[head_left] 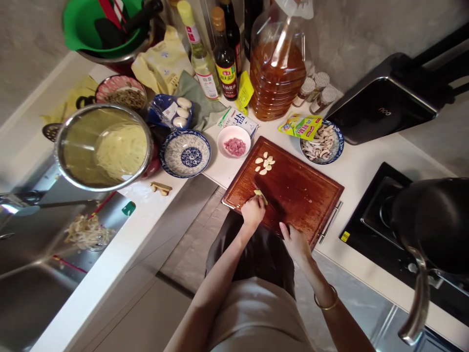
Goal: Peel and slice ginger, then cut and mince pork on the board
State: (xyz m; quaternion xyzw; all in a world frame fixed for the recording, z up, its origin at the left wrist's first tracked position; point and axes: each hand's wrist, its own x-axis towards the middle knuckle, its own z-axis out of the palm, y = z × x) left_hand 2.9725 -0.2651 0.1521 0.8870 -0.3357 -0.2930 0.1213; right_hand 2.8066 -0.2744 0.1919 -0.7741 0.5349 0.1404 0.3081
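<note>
On the wooden cutting board [304, 195], my left hand [253, 211] has its fingers closed on a small yellow piece that looks like ginger [261, 196]. My right hand [296, 243] is wrapped round the handle of a kitchen knife, thumb along the top. The dark knife blade [270, 201] points away to the left and lies close against the yellow piece; it blends with the board, so its edge is hard to make out. Several peeled garlic cloves [264, 163] lie at the board's far left part.
Left of the board stand a bowl of pink meat [235, 146], a patterned plate [185, 154] and a steel pot [104, 146] with pale shreds. Sliced mushrooms [322, 142] are behind it. A wok [434, 220] sits on the right-hand stove; the sink [32, 274] is left.
</note>
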